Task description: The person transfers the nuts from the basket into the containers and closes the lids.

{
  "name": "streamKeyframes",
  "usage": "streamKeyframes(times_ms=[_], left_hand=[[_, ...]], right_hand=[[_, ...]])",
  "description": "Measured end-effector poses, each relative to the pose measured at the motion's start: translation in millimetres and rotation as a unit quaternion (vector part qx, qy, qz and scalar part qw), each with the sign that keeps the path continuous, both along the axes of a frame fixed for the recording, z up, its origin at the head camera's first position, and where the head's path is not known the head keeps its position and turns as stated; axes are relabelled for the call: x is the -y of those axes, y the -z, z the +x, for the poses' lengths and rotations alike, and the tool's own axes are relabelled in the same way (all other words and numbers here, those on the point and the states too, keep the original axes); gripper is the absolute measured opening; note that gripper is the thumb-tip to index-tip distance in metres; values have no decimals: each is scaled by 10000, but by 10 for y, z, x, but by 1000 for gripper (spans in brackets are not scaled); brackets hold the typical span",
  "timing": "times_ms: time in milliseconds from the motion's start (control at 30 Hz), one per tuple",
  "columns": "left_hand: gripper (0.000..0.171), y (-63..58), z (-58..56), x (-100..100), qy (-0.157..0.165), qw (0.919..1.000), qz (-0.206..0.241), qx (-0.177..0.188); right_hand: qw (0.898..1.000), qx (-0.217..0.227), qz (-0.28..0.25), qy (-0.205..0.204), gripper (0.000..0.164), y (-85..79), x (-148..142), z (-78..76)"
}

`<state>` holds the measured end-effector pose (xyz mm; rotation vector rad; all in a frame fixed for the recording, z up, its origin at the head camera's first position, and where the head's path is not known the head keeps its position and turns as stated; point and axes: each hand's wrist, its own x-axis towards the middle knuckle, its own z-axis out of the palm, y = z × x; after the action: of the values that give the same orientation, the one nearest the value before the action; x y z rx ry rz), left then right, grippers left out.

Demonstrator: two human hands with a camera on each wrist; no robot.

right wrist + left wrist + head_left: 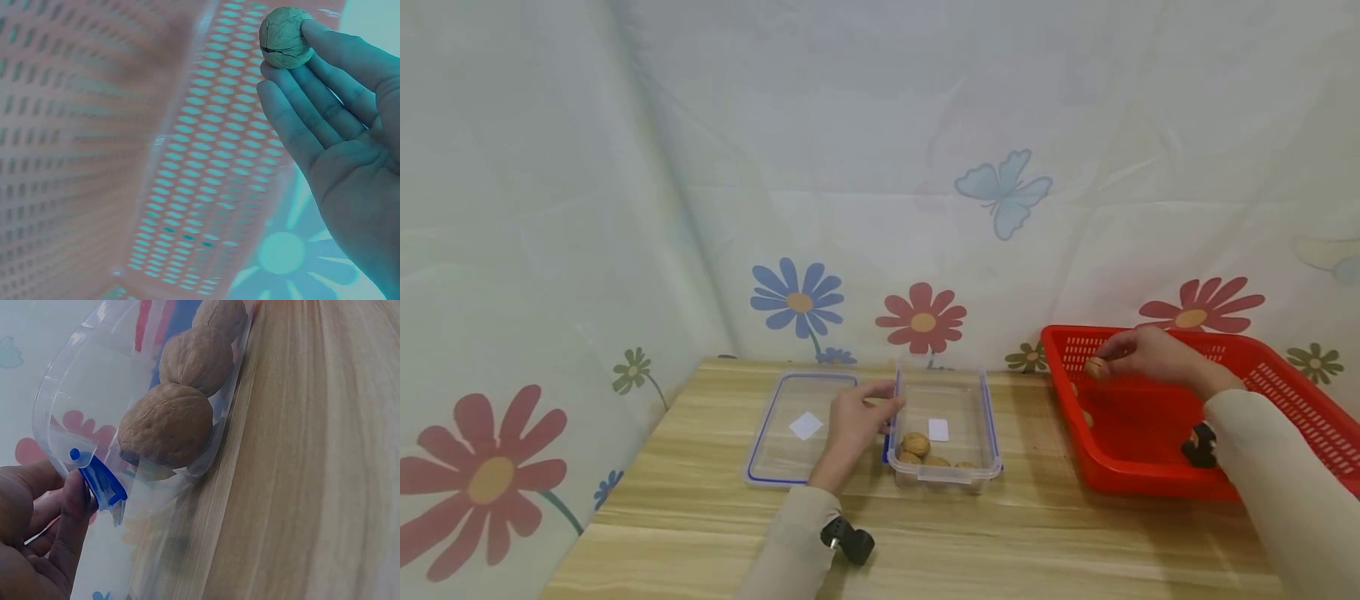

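My right hand [1153,358] is over the left part of a red plastic basket [1150,483], pinching a walnut [1095,367] between thumb and fingertips. A dark crack runs across that walnut in the right wrist view. With thumb and fingers, my left hand [853,425] grips the left side of a clear plastic food container [943,477] by its blue-edged latch [103,481]. Several walnuts [916,443] lie at the container's near end, and a white label [938,430] shows inside. Another walnut [1087,419] sits along the basket's left wall, partly hidden by the rim.
To the left of the container, a clear lid [775,442] with a blue seal lies flat on the wooden table [940,542]. Behind the table hangs a flower-printed curtain [865,208]. The basket's raised rim stands between my right hand and the container.
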<state>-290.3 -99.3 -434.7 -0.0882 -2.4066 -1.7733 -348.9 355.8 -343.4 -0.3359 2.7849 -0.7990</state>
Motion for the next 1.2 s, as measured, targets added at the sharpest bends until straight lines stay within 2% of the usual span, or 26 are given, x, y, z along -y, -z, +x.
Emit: streamKeyframes(times_ms=[300,600,900,1033,1200], left_hand=[[30,-11,4,-5,-35,10000,61,54],[31,2,-14,3,2,10000,48,16],[31,21,-19,2,-22,10000,33,72],[31,15,-12,4,-23,10000,18,57],[30,-8,4,3,1,10000,23,-48]], right_hand=[[9981,-605,-116,-3,55,-393,189,194],[9954,-951,-134,25,53,-650,347,382],[9896,-1395,-323,-130,51,-751,528,621],[9852,-1621,-505,-248,45,-760,613,721],[9827,-1713,-676,-214,46,-736,729,838]])
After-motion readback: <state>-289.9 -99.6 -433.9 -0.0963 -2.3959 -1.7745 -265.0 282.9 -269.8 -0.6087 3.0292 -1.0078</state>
